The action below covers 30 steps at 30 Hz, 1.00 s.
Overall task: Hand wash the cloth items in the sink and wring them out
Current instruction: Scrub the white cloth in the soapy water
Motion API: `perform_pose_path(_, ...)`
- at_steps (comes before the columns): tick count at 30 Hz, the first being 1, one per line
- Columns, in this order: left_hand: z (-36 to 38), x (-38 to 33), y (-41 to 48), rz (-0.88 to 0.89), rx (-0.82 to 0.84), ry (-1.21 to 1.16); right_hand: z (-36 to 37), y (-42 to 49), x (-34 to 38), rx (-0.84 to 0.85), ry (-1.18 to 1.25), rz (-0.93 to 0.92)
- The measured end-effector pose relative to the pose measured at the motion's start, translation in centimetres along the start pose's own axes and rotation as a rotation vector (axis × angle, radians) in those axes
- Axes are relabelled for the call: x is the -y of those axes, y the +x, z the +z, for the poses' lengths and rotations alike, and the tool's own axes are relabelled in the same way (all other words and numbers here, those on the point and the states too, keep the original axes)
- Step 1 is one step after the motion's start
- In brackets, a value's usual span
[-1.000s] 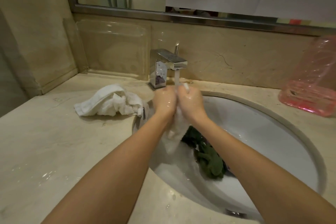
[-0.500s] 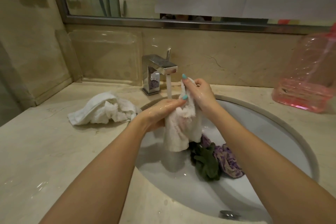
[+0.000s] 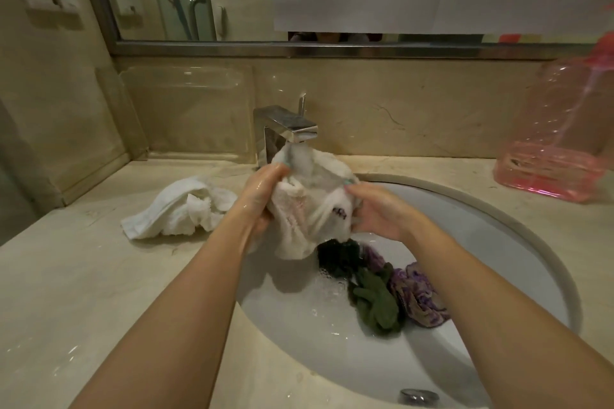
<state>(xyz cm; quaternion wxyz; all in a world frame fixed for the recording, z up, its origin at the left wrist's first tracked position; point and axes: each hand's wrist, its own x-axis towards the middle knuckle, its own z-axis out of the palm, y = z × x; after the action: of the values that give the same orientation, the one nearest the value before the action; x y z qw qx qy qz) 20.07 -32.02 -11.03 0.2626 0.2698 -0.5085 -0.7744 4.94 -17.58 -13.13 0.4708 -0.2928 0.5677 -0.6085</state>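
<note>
A wet white cloth (image 3: 310, 206) with a small dark mark is spread under the running faucet (image 3: 288, 128), above the white sink (image 3: 518, 242). My left hand (image 3: 262, 191) grips its left side and my right hand (image 3: 373, 209) grips its right side. Water from the spout falls onto the top of the cloth. In the basin below lie a black cloth (image 3: 339, 256), a dark green cloth (image 3: 377, 304) and a purple patterned cloth (image 3: 418, 295), in shallow soapy water.
A crumpled white towel (image 3: 176, 207) lies on the marble counter left of the sink. A pink plastic bottle (image 3: 561, 143) stands at the back right. A clear plastic tray (image 3: 189, 109) leans against the backsplash. The overflow fitting (image 3: 418, 395) shows at the basin's near rim.
Both hands have opened the bunched white cloth out wide and lifted it up under the spout. The right hand moved right and down; the left hand rose to grip the cloth's left side.
</note>
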Motion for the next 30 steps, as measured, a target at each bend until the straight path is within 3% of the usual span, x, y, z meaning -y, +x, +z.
perform_pose_path(4, -0.2, -0.2, 0.1, 0.069, -0.066, -0.063, -0.2, -0.7, 1.7, -0.013, 0.273, -0.178)
perform_pose_path(7, -0.5, -0.5, 0.0, 0.061, 0.026, -0.169, -0.5, -0.2, 1.8, -0.153, 0.372, -0.277)
perform_pose_path(9, -0.3, -0.3, -0.3, 0.008, 0.107, -0.149, -0.1, 0.0, 2.0, -0.259, 0.311, -0.315)
perform_pose_path(12, 0.9, 0.2, -0.9, -0.076, 0.195, -0.015, 2.2, 0.3, 2.0, -0.284, 0.133, -0.319)
perform_pose_path(15, 1.7, 0.8, -1.0, -0.023, 0.221, 0.059, 4.5, 0.6, 1.8, -0.328, -0.079, -0.357)
perform_pose_path(18, 2.6, 1.3, -0.9, 0.072, 0.119, 0.121, 5.6, 1.2, 1.1, -0.373, -0.222, -0.299)
perform_pose_path(21, 3.1, 1.2, -0.8, 0.128, 0.042, 0.032, 6.5, 1.7, 0.5, -0.338, -0.291, -0.147)
perform_pose_path(24, 3.9, 1.5, -0.8, 0.207, -0.009, 0.138, 7.6, 1.1, 0.9, -0.428, -0.326, -0.235)
perform_pose_path(26, 4.1, 1.7, -0.6, 0.318, -0.136, 0.273, 8.3, 0.1, 1.0, -0.496, -0.421, -0.319)
perform_pose_path(28, 3.1, 1.7, 0.5, 0.377, -0.289, 0.339, 9.5, -0.7, 0.7, -0.472, -0.626, -0.401)
perform_pose_path(30, 1.9, 1.4, 1.2, 0.33, -0.341, 0.286, 11.3, -1.1, 0.6, -0.407, -0.815, -0.466)
